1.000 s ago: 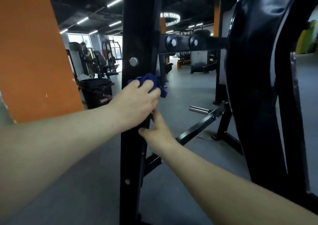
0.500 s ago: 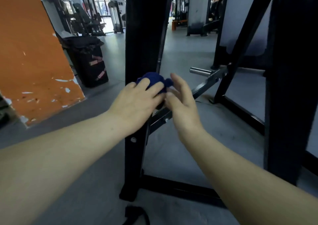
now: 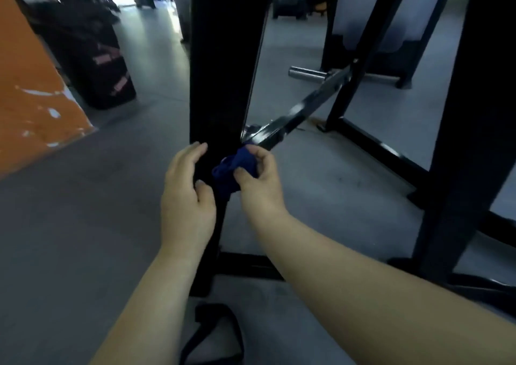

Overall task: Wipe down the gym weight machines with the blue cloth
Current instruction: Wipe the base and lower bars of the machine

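Nearest the camera, on the grey floor [image 3: 69,239], lies a black strap loop [image 3: 215,334]. Just beyond it, low on the black upright post [image 3: 223,71] of the weight machine, the right hand [image 3: 258,180] pinches the bunched blue cloth [image 3: 233,170] between thumb and curled fingers, against the post's right edge. The left hand [image 3: 185,197] hovers beside it with loosely curled fingers, holding nothing. Farther back, a slanted black bar [image 3: 301,110] meets a chrome peg [image 3: 307,72]. An orange wall [image 3: 30,107] stands far left.
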